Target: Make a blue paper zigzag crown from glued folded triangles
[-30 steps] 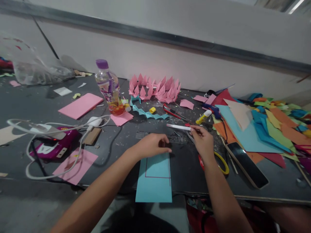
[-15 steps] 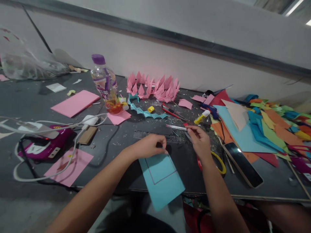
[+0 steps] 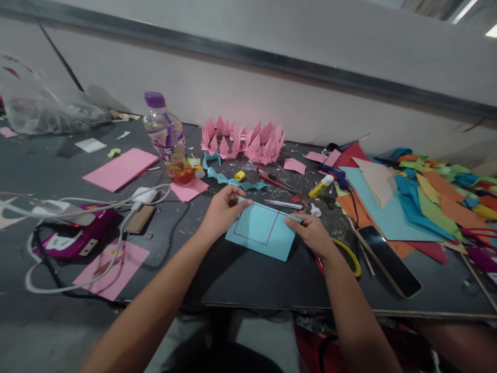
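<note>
A light blue sheet of paper [image 3: 262, 230] with a red drawn square lies on the dark table [image 3: 240, 280], in front of me. My left hand [image 3: 223, 207] pinches its far left corner with thumb and fingers. My right hand [image 3: 310, 233] rests on its right edge, fingers pressed on the paper. A red and white pen [image 3: 282, 204] lies just beyond the sheet, no longer in my hand. Yellow-handled scissors [image 3: 347, 255] lie beside my right wrist.
A pink folded paper crown [image 3: 243, 141], a teal paper chain [image 3: 229, 178], a drink bottle [image 3: 167, 140], a glue stick [image 3: 321, 186], a red cutter [image 3: 272, 178], a phone [image 3: 388, 260], a pile of coloured paper [image 3: 427, 202], pink sheets [image 3: 120, 168] and white cables [image 3: 77, 207] crowd the table.
My right hand has put the pen down and moved onto the blue sheet. My left hand has turned the sheet and slid it away from the table's edge toward the middle.
</note>
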The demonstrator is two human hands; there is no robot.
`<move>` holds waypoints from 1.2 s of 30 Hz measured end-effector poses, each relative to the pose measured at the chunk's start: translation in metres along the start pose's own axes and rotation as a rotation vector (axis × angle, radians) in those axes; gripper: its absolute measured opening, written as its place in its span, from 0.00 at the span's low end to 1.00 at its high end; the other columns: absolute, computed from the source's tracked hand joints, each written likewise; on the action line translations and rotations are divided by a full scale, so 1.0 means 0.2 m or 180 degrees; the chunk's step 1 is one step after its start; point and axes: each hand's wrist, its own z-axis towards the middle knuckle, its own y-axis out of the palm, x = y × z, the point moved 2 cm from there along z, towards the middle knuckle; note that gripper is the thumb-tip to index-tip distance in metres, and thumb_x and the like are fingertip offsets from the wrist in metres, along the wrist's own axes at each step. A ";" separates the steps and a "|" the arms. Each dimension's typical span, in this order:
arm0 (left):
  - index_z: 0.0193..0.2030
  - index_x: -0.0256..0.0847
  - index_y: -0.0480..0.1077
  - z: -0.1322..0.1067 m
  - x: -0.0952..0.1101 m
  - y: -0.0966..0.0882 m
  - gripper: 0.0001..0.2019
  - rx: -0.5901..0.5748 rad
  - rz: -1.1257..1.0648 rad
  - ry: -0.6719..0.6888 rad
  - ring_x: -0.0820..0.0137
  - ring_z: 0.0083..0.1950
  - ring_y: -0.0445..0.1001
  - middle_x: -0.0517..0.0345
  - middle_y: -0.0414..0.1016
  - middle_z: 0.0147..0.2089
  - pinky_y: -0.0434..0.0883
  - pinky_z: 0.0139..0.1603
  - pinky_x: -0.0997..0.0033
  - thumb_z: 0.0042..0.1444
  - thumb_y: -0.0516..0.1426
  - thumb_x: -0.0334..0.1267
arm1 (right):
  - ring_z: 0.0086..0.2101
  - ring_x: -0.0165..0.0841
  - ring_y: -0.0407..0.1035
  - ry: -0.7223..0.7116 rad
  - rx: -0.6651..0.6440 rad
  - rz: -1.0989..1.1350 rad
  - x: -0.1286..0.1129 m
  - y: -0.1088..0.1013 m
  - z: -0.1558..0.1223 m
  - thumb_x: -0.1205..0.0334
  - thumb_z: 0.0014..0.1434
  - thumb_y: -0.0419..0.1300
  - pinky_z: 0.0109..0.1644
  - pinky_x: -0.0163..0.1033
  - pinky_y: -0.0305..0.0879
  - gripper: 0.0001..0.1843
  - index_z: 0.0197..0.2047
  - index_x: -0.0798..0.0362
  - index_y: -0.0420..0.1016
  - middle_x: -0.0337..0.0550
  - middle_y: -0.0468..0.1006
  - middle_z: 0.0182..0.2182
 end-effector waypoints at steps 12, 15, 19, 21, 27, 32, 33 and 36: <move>0.37 0.40 0.75 -0.07 0.05 0.07 0.06 -0.1548 0.1941 0.1416 0.69 0.37 0.74 0.57 0.79 0.36 0.65 0.43 0.69 0.57 0.55 0.33 | 0.26 0.30 0.65 -0.0529 -0.0581 -0.1233 -0.03 0.06 -0.02 0.51 0.55 0.56 0.30 0.33 0.59 0.16 0.28 0.55 0.75 0.38 0.74 0.24; 0.37 0.39 0.76 -0.08 0.05 0.07 0.09 -0.1757 0.1769 0.1257 0.71 0.35 0.74 0.55 0.78 0.36 0.66 0.36 0.75 0.58 0.54 0.32 | 0.33 0.34 0.71 -0.0778 -0.0549 -0.1450 -0.02 0.07 -0.02 0.52 0.57 0.55 0.37 0.35 0.63 0.16 0.32 0.53 0.77 0.42 0.80 0.31; 0.37 0.39 0.76 -0.09 0.06 0.07 0.10 -0.1875 0.1579 0.1087 0.71 0.36 0.74 0.55 0.78 0.36 0.66 0.37 0.76 0.58 0.53 0.34 | 0.36 0.35 0.73 -0.1076 -0.0571 -0.1364 -0.02 0.08 -0.02 0.53 0.58 0.54 0.42 0.36 0.65 0.16 0.34 0.53 0.79 0.44 0.82 0.34; 0.37 0.40 0.77 -0.09 0.07 0.07 0.10 -0.1839 0.1439 0.0888 0.72 0.35 0.74 0.56 0.79 0.36 0.66 0.36 0.76 0.58 0.53 0.36 | 0.35 0.35 0.74 -0.1081 -0.0582 -0.1257 -0.03 0.08 -0.02 0.54 0.58 0.53 0.39 0.36 0.66 0.16 0.33 0.53 0.79 0.43 0.82 0.33; 0.34 0.40 0.77 -0.04 0.03 0.03 0.12 -0.1581 0.1087 0.0341 0.72 0.31 0.72 0.59 0.79 0.31 0.64 0.31 0.77 0.56 0.54 0.42 | 0.34 0.36 0.71 -0.0791 -0.0371 -0.1229 -0.02 0.05 -0.01 0.51 0.60 0.49 0.37 0.36 0.64 0.20 0.34 0.54 0.77 0.41 0.80 0.32; 0.31 0.40 0.76 -0.03 0.02 0.01 0.11 -0.1477 0.0931 0.0263 0.73 0.28 0.69 0.60 0.76 0.27 0.62 0.28 0.76 0.53 0.56 0.44 | 0.31 0.37 0.70 -0.0645 -0.0205 -0.1269 0.01 0.03 0.01 0.49 0.59 0.49 0.35 0.38 0.63 0.21 0.30 0.54 0.77 0.41 0.78 0.27; 0.31 0.39 0.75 -0.03 0.02 0.01 0.11 -0.1536 0.0863 0.0191 0.73 0.27 0.68 0.60 0.75 0.26 0.62 0.27 0.77 0.52 0.57 0.45 | 0.32 0.37 0.71 -0.0643 -0.0200 -0.1270 0.01 0.03 0.01 0.49 0.59 0.49 0.35 0.38 0.63 0.21 0.31 0.54 0.77 0.41 0.79 0.28; 0.34 0.39 0.73 -0.04 0.03 0.02 0.10 -0.1813 0.0732 0.0009 0.75 0.26 0.66 0.63 0.72 0.26 0.60 0.25 0.78 0.48 0.60 0.44 | 0.36 0.39 0.72 -0.0632 -0.0198 -0.1245 0.02 0.04 0.01 0.50 0.59 0.49 0.39 0.40 0.64 0.21 0.35 0.53 0.78 0.43 0.81 0.33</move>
